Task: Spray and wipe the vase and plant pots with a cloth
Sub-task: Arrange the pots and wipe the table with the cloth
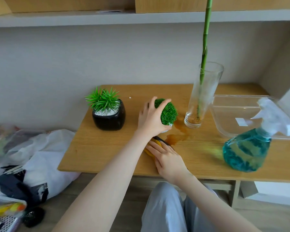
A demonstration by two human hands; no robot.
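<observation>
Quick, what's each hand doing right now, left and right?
Left hand: grips the small round bushy plant, tilting it.
Right hand: fingers straight, pressing the yellow cloth flat on the table.

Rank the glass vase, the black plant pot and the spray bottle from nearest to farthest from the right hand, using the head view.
From the right hand, pressing the yellow cloth:
1. Glass vase, behind it, slightly right.
2. Black plant pot, back left.
3. Spray bottle, far right.
The vase and pot are fairly close; the bottle is clearly farthest.
</observation>
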